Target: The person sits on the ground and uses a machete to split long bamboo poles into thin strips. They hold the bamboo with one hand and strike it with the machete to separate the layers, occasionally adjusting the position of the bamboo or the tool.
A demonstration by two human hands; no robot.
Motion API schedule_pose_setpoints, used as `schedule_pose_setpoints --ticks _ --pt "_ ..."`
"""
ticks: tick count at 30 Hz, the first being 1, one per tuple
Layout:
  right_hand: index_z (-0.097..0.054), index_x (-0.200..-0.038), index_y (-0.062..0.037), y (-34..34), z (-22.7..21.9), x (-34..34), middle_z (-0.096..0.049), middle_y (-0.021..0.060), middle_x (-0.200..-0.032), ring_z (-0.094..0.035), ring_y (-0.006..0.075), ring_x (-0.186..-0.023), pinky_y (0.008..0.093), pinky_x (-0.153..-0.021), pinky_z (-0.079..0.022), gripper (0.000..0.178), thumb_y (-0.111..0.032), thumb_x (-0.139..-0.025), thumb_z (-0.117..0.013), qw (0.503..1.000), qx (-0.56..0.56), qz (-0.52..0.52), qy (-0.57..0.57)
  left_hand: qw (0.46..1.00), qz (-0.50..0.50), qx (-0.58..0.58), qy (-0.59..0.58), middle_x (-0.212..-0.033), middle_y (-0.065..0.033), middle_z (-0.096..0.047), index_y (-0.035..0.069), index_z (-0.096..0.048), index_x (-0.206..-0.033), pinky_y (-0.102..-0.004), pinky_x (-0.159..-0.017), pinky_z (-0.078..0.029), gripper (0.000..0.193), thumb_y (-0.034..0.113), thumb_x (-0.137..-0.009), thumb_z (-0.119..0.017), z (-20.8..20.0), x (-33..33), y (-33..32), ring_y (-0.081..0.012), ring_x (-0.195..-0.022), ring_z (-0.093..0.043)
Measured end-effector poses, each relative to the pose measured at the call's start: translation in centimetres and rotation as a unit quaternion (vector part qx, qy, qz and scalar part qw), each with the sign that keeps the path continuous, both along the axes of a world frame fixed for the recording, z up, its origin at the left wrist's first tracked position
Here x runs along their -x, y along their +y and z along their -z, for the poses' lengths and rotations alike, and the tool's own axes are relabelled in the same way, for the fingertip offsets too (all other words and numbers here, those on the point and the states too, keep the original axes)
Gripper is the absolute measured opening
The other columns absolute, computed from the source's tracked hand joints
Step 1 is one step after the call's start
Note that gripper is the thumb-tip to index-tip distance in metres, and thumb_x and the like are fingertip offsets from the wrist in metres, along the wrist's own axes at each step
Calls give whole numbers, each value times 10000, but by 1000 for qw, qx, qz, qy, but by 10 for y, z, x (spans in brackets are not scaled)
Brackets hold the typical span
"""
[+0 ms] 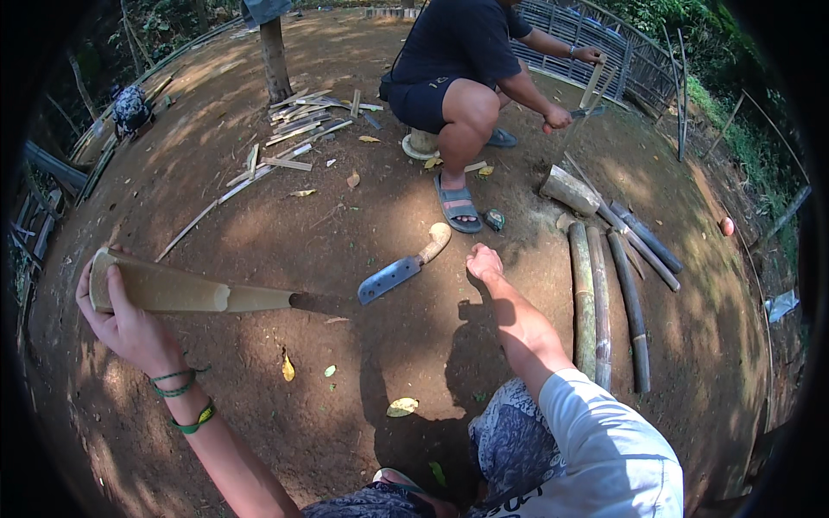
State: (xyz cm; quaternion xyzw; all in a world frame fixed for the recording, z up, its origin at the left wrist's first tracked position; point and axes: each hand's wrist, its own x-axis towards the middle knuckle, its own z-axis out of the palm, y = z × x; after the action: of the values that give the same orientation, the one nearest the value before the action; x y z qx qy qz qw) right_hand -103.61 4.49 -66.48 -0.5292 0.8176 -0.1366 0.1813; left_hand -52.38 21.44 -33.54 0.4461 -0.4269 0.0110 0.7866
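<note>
My left hand (pixel 129 319) is closed round the wide end of a split bamboo piece (pixel 186 289), pale inside and tapering to the right, its far tip dark. Over the bare earth at mid-view is a machete (pixel 389 281) with a grey holed blade and a curved wooden handle; whether it touches the ground I cannot tell. My right hand (pixel 485 262) reaches forward just right of that handle, apart from it. Its fingers are curled in, and nothing shows in them. Green cords circle my left wrist.
A co-worker (pixel 458 69) sits on a low stump ahead, holding a knife and a bamboo strip (pixel 592 85). Bamboo poles (pixel 584 302) and a log (pixel 570 190) lie at right. Split strips (pixel 298 121) are piled near a post (pixel 275 60). Another person (pixel 131 110) crouches far left.
</note>
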Motion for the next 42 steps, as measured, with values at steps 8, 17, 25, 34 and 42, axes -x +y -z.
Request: schedule_pose_setpoints --ticks 8,17,25,34,42 --pt "-627 -1233 -143 5 2 6 -648 164 -1235 -596 338 -1185 434 -994 -488 394 -277 -863 -609 1000 1 8 13 999 3 36 13 -1095 -185 -672 5 -486 -1217 -339 -830 -593 252 68 -982 -552 7 -1 -4 -229 -966 -686" --pt "-652 -1200 -155 7 13 26 -667 125 -1219 -603 324 -1175 429 -997 -490 369 -284 -855 -633 999 -2 30 25 999 -35 15 19 -1084 -152 -681 -19 -509 -1235 -304 -792 -587 292 65 -966 -586 -11 9 6 -188 -925 -688" --pt "-642 -1226 -168 7 18 32 -646 163 -1245 -597 331 -1189 420 -1003 -487 388 -292 -860 -606 999 -26 30 14 998 53 15 33 -1143 -169 -672 -49 -546 -1252 -325 -884 -549 292 57 -980 -557 -20 8 11 -212 -1002 -672" --pt "-668 -1166 -149 10 24 44 -682 143 -1179 -619 338 -1145 426 -976 -499 370 -305 -833 -632 998 -4 60 13 989 136 13 61 -1188 -191 -642 -71 -529 -1263 -356 -993 -499 324 68 -975 -573 -16 30 -3 -246 -1098 -635" --pt "-684 -1161 -152 12 21 55 -679 158 -1181 -617 346 -1149 430 -983 -497 371 -312 -832 -622 998 2 60 25 978 192 13 78 -1143 -175 -649 -53 -556 -1228 -373 -944 -526 287 67 -969 -581 -8 45 -18 -257 -1049 -644"
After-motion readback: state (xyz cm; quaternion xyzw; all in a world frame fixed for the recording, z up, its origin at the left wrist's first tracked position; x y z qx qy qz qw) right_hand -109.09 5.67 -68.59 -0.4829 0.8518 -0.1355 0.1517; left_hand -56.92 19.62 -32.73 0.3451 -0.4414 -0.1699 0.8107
